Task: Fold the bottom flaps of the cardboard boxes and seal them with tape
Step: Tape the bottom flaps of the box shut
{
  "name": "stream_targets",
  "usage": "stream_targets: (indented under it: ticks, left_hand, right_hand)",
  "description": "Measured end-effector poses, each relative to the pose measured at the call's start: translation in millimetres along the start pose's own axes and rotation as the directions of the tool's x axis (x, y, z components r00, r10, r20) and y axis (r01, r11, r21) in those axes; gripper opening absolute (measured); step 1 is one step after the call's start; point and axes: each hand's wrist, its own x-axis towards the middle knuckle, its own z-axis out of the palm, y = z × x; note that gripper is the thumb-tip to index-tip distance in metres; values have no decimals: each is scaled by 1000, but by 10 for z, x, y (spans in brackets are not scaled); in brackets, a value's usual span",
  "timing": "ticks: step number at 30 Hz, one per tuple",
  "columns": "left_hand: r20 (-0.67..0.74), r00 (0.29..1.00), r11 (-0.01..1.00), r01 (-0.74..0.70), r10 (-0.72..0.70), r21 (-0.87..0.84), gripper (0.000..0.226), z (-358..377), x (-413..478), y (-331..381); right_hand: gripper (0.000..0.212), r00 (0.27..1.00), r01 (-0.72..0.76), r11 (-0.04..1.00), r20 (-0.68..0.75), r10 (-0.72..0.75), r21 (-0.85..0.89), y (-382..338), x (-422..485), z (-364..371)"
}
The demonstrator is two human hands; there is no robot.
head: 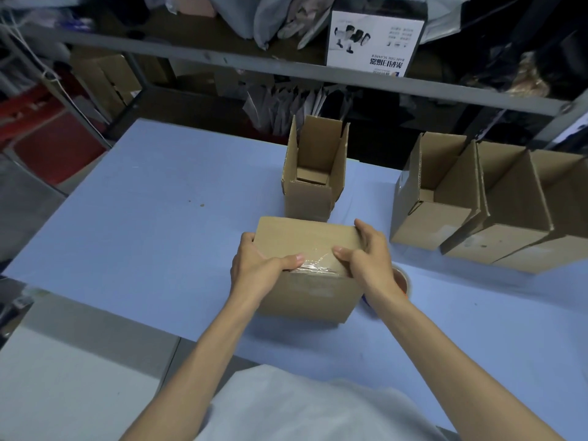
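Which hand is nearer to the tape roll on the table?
Right. The right hand grips the box directly beside the tape roll, its wrist partly covering it; the left hand grips the opposite side of the box.

Blue table (127, 202) up front, metal shelving (222, 62) behind it, white scanner carton (375, 36) perched there, red object (54, 154) far left.

Brown cardboard boxes (436, 198) on a light blue table (159, 218); red crate (47, 148) behind.
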Motion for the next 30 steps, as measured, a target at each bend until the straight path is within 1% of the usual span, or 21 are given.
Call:
stream_targets:
  ticks: [1,2,3,4,6,7,8,9,10,11,12,13,14,15,17,18,21,23,25,28,30]
  left_hand:
    - [0,1000,1000,2,-2,-6,71,-8,13,2]
    - [-2,1000,1000,3,-3,-10,73,-10,27,4]
    - [-6,1000,1000,4,-4,-15,76,-3,41,8]
    - [-10,1000,1000,2,-2,-16,77,15,52,16]
    - [-22,999,999,-28,28,24,81,72,48,33]
    - [-41,996,995,-76,79,69,85,102,32,37]
    - [-70,983,978,-162,172,128,86,125,14,26]
    - [-93,947,938,-286,308,197,82,131,1,7]
    - [-84,882,864,-430,465,262,69,119,-8,-6]
    - [-36,800,769,-563,599,303,51,98,-9,-10]
    - [34,719,674,-666,694,320,33,76,5,-24]
    - [94,652,595,-734,752,328,20,62,23,-47]
    - [120,604,539,-770,788,340,12,58,41,-67]
    - [116,565,494,-789,817,365,9,66,68,-87]
    - [95,490,405,-802,867,439,10,110,114,-98]
    - [87,468,380,-801,879,463,12,140,132,-99]
    - [64,468,386,-793,882,472,17,209,178,-84]
    - [57,490,415,-789,870,453,15,231,192,-50]
    - [56,523,454,-784,850,423,12,227,201,-17]
    - [87,571,502,-776,816,383,8,176,239,-35]
    - [134,598,524,-772,790,359,18,127,266,-97]
  right_hand:
    - [63,1000,26,999,12,-26,-23,5,8,-26]
    - [57,995,94,993,23,-93,-73,8,-10,-44]
    - [53,981,196,972,34,-193,-127,4,-47,-63]
    - [49,950,313,935,58,-307,-169,-8,-88,-77]
    - [40,850,526,811,171,-498,-258,-8,-146,-83]
    - [36,802,598,737,222,-555,-316,12,-158,-64]
    - [31,769,637,678,234,-595,-368,36,-160,-36]
    - [28,753,648,648,212,-623,-400,58,-151,-10]
    - [26,746,649,641,180,-641,-409,71,-142,11]
    - [25,742,650,643,154,-652,-405,75,-125,29]
    - [24,735,655,640,144,-662,-402,76,-112,41]
    - [24,725,665,626,148,-673,-407,80,-98,44]
    - [23,711,678,604,162,-685,-419,82,-81,44]
    - [22,693,693,577,181,-698,-433,76,-67,46]
    - [17,649,729,522,205,-733,-443,51,-37,55]
    - [14,625,748,498,212,-752,-440,45,-21,67]
    - [6,586,775,456,231,-776,-437,40,7,104]
    - [6,581,777,455,215,-785,-436,50,45,91]
    - [11,572,774,443,198,-796,-453,61,89,57]
    - [27,563,754,400,198,-803,-521,101,141,7]
    - [35,578,742,394,218,-787,-543,152,146,-14]
